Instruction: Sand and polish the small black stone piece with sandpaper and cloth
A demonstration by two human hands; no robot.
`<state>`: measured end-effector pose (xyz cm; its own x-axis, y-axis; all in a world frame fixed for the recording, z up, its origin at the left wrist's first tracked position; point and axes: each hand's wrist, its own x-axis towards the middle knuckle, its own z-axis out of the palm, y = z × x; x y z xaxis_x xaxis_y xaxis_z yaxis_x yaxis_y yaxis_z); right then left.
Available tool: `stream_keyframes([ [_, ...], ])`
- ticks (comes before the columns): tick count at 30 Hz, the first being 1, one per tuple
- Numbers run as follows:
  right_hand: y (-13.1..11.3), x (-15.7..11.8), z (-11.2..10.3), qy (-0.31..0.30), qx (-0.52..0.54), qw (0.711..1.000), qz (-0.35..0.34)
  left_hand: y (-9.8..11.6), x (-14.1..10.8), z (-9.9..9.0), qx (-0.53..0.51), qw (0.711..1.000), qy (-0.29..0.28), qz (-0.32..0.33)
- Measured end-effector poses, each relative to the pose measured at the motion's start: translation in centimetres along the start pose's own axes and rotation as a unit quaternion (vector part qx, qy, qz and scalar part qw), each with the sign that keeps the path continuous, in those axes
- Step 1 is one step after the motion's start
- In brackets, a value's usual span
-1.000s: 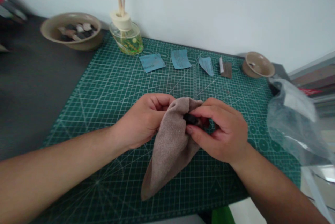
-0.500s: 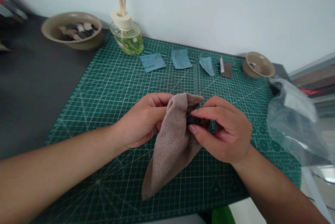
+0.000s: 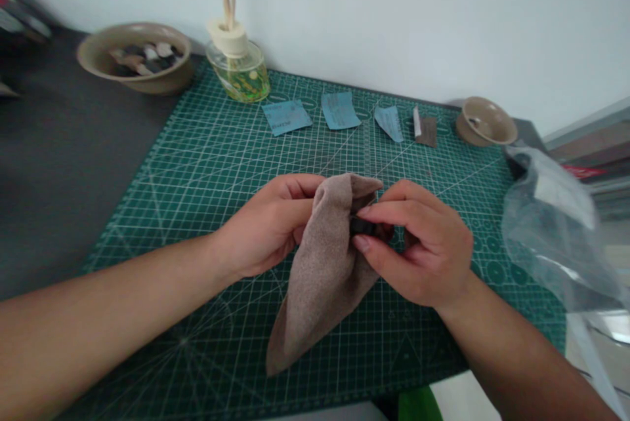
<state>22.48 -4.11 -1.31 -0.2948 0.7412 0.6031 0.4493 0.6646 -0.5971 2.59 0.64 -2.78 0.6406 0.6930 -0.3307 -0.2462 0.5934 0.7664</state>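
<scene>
My left hand (image 3: 275,224) is closed on a brown-grey cloth (image 3: 325,270), which hangs down in folds above the green cutting mat (image 3: 197,198). Between the thumb and fingers of my right hand (image 3: 423,240) is a small black piece (image 3: 363,226), its left end pressed against the cloth. What kind of piece it is cannot be made out, since fingertips and cloth cover part of it. The left fingertips are hidden behind the cloth.
Behind the hands lie blue paper pieces (image 3: 340,111) and a grey-brown folded scrap (image 3: 426,131). A reed diffuser (image 3: 241,73) stands near a bowl (image 3: 167,80) of dark and light pieces. At right are a small bowl (image 3: 485,136) and a clear plastic bag (image 3: 536,231).
Almost nothing differs. The right hand and the black piece have shifted very slightly left; the cloth and left hand keep nearly the same place.
</scene>
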Motion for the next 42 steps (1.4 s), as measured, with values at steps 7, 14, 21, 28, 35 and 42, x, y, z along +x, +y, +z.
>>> stream_keyframes([
  [7, -0.04, -0.02, -0.10, -0.005, -0.003, 1.000, -0.002, 0.14, -0.03, 0.15, 0.012, 1.000, 0.009, -0.005],
  [14, -0.02, 0.05, -0.13, -0.004, 0.001, 1.000, -0.001, 0.09, 0.01, 0.04, 0.013, 1.000, 0.002, -0.003],
  [21, -0.14, 0.03, -0.13, -0.005, -0.002, 1.000, -0.001, 0.14, -0.04, 0.11, 0.021, 1.000, 0.004, -0.003],
  [28, -0.02, 0.03, -0.07, -0.006, -0.003, 1.000, -0.006, 0.15, -0.01, 0.14, 0.009, 1.000, -0.006, -0.003],
  [35, -0.13, -0.05, -0.20, -0.008, -0.011, 1.000, 0.001, 0.13, 0.00, 0.05, 0.016, 1.000, -0.001, -0.002],
  [42, -0.16, 0.09, -0.11, -0.009, -0.009, 1.000, 0.002, 0.25, 0.02, 0.18, 0.030, 0.999, 0.012, -0.008],
])
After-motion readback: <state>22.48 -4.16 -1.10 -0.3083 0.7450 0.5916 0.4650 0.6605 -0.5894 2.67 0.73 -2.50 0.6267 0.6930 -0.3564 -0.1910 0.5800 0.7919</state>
